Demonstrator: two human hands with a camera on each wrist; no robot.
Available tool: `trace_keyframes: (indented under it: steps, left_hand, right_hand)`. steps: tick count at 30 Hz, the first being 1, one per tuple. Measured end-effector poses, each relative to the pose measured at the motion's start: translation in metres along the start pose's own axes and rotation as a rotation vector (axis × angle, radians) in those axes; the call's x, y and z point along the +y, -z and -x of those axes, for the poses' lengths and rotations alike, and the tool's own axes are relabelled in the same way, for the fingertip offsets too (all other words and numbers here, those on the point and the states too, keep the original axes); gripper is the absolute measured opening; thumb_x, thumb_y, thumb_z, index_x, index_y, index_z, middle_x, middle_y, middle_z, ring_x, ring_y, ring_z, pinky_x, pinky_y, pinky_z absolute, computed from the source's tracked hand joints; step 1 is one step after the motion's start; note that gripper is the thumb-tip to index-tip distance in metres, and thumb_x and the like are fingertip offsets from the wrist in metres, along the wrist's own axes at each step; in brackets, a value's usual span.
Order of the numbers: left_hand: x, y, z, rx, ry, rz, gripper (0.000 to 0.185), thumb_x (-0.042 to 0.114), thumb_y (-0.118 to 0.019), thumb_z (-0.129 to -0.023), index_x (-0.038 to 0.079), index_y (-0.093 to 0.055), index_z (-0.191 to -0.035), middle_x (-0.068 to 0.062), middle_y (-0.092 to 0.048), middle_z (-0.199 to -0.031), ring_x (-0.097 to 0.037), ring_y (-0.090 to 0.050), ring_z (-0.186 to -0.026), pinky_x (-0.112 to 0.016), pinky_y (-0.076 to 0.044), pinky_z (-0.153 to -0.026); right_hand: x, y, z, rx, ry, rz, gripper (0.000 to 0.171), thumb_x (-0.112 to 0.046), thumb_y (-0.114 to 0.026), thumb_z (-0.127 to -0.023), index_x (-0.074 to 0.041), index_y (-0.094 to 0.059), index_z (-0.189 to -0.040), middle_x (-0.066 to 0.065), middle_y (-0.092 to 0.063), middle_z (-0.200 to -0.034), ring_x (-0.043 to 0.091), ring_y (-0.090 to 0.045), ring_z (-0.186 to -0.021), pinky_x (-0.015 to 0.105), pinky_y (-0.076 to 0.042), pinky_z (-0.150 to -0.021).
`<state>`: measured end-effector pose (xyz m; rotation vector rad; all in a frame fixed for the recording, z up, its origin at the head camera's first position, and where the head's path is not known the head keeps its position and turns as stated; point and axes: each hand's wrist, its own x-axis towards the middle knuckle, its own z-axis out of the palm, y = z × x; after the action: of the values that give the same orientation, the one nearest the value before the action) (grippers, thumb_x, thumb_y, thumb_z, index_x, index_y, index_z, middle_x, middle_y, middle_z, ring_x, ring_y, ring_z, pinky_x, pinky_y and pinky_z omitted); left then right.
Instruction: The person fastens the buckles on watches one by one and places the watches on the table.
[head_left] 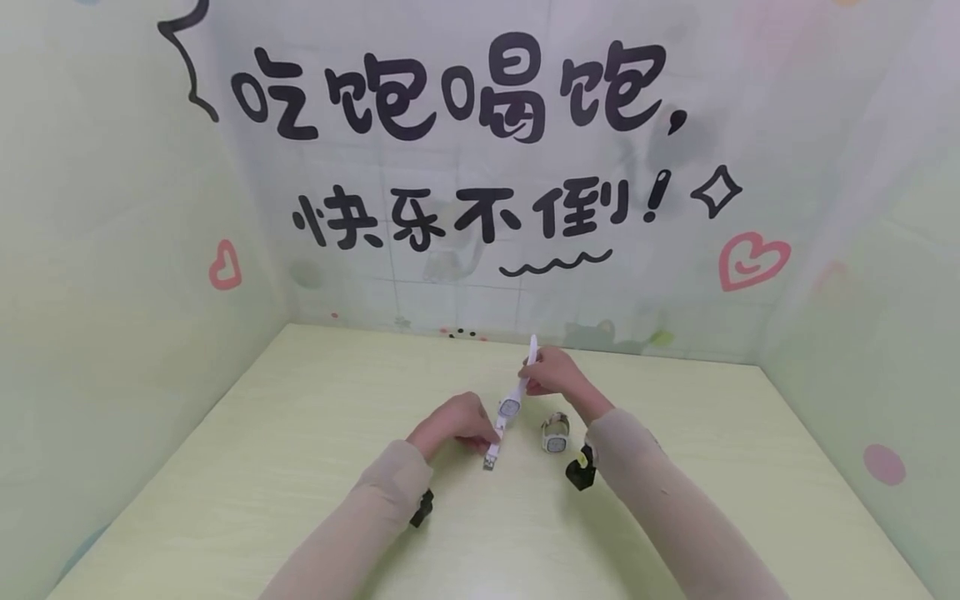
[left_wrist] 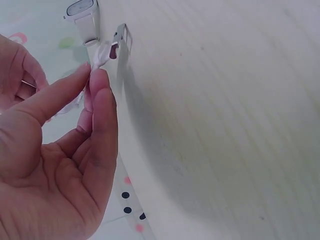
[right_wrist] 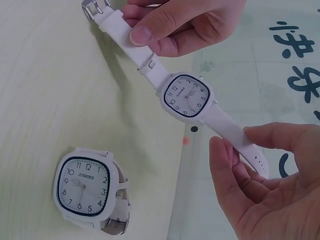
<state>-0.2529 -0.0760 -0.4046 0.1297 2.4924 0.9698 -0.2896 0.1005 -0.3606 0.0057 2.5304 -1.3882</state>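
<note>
A white wristwatch [right_wrist: 186, 97] with a rounded square dial is stretched out between both hands, its strap unfastened. My left hand [head_left: 459, 419] pinches the buckle half of the strap between thumb and fingers, and the metal buckle [left_wrist: 120, 36] juts out past the fingertips. On the holed half of the strap [right_wrist: 232, 134], my right hand [head_left: 557, 372] has a pinch grip, with the strap's tip beyond it. The dial faces up in the head view. A second white watch [right_wrist: 84, 185] stands on the table near the right wrist, its strap closed in a loop.
The pale wood-grain table [head_left: 247, 492] lies under both hands. Behind it hangs a light backdrop [head_left: 450, 167] with large black lettering, and printed side panels stand left and right. A black wrist mount [head_left: 581, 471] hangs below the right sleeve, close to the second watch.
</note>
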Motion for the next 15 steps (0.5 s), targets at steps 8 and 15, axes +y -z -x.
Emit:
trace_keyframes:
  steps: [8, 15]
  left_hand:
    - [0.000, 0.006, 0.004, 0.086, -0.057, 0.016, 0.011, 0.012, -0.078, -0.083, 0.001, -0.075, -0.087, -0.005, -0.074, -0.074, -0.010, -0.062, -0.062, -0.021, -0.054, -0.061]
    - [0.000, 0.008, 0.006, 0.174, -0.065, 0.021, 0.011, 0.016, -0.079, -0.083, 0.006, -0.075, -0.085, -0.002, -0.072, -0.074, -0.010, -0.060, -0.065, -0.019, -0.048, -0.059]
  right_hand:
    - [-0.018, 0.009, 0.015, 0.020, 0.064, -0.009, 0.038, -0.006, -0.062, -0.093, 0.012, -0.055, -0.126, 0.027, -0.067, -0.108, 0.014, -0.066, -0.071, 0.035, -0.062, -0.082]
    - [-0.025, 0.017, 0.022, 0.041, 0.085, -0.015, 0.036, -0.006, -0.061, -0.095, 0.010, -0.055, -0.126, 0.025, -0.066, -0.108, 0.015, -0.067, -0.072, 0.037, -0.062, -0.084]
